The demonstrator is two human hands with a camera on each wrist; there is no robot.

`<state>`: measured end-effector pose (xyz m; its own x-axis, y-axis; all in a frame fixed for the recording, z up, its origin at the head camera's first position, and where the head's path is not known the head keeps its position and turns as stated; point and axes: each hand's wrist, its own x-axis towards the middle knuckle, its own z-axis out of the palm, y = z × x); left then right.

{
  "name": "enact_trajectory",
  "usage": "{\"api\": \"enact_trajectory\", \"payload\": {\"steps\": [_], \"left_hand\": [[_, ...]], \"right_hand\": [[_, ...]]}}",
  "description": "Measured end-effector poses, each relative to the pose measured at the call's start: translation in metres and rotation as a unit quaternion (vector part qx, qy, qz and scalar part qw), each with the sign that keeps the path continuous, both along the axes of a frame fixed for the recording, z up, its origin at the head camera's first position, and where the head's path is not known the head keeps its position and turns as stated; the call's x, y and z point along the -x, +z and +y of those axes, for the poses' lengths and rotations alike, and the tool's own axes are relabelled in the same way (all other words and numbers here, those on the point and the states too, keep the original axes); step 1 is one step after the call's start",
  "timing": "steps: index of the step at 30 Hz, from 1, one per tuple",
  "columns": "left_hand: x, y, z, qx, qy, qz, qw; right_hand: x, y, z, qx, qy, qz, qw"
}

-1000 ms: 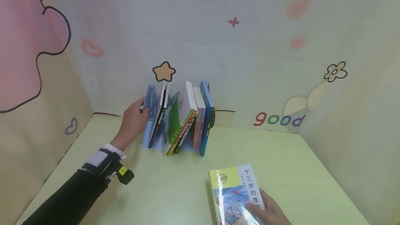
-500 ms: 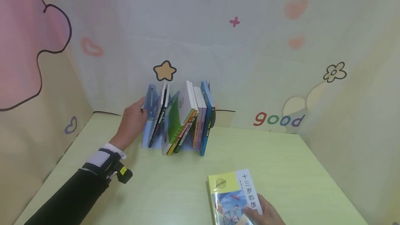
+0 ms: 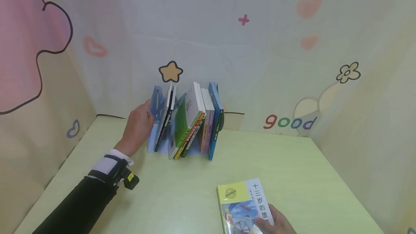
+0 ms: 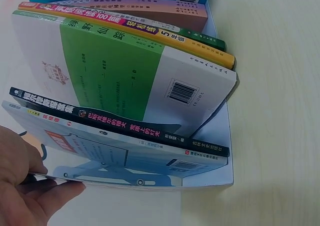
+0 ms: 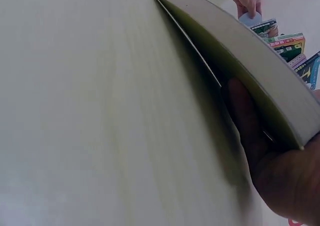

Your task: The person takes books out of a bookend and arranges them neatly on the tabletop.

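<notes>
My left hand (image 3: 138, 130) pinches the left side panel of a pale blue book stand (image 3: 156, 104) near the back wall. In the left wrist view, thumb and fingers (image 4: 61, 196) lie on either side of that panel's edge. Several books stand in it, among them a leaning green-and-white book (image 3: 182, 127) and a blue one (image 3: 215, 122) at the right end. Low in the head view, my right hand (image 3: 280, 222) holds a yellow-and-blue paperback (image 3: 241, 206), thumb on the cover. The right wrist view shows fingers beneath the book (image 5: 250, 50), and its far corner seems close to the table.
The light wooden table (image 3: 312, 183) reaches back to a printed cloth wall (image 3: 208, 46) with side walls at left and right. A dark sleeve and wrist camera (image 3: 130, 180) cover my left forearm.
The right hand has drawn the paperback slightly downward in the head view. The left hand stays at the book stand's side panel, and the books in the stand have not visibly moved.
</notes>
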<state>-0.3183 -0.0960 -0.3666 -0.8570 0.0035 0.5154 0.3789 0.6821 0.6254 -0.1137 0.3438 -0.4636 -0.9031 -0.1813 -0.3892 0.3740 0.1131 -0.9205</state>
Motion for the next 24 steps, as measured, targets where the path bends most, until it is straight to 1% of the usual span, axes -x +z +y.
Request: {"api": "enact_trajectory", "payload": {"steps": [3,8,10,11,13,15,16,19,24], "left_hand": [[0.001,0.000,-0.001,0.002,0.000,0.001,1.0000],[0.001,0.000,-0.001,0.006,0.000,0.008,1.0000],[0.000,-0.001,-0.001,0.005,-0.002,0.007,1.0000],[0.000,-0.001,-0.001,0.005,-0.002,0.006,1.0000],[0.000,-0.001,-0.001,0.004,-0.003,0.003,1.0000],[0.000,-0.001,-0.001,0.005,-0.002,-0.002,1.0000],[0.001,-0.001,-0.001,0.006,0.000,-0.004,1.0000],[0.001,-0.001,0.000,0.011,0.006,-0.005,0.9999],[0.000,0.001,0.003,0.013,0.009,-0.009,0.9998]], "right_hand": [[0.000,0.002,-0.003,-0.032,-0.011,-0.008,0.9994],[0.000,0.005,-0.010,-0.063,-0.026,-0.016,0.9976],[0.000,0.006,-0.013,-0.098,-0.035,-0.012,0.9945],[0.001,0.006,-0.015,-0.126,-0.040,-0.007,0.9912],[0.002,0.006,-0.018,-0.197,-0.051,0.005,0.9790],[0.003,0.006,-0.021,-0.269,-0.058,0.019,0.9613],[0.004,0.006,-0.022,-0.292,-0.061,0.025,0.9542],[0.005,0.006,-0.024,-0.346,-0.062,0.023,0.9360],[0.005,0.007,-0.026,-0.403,-0.058,-0.003,0.9135]]}}
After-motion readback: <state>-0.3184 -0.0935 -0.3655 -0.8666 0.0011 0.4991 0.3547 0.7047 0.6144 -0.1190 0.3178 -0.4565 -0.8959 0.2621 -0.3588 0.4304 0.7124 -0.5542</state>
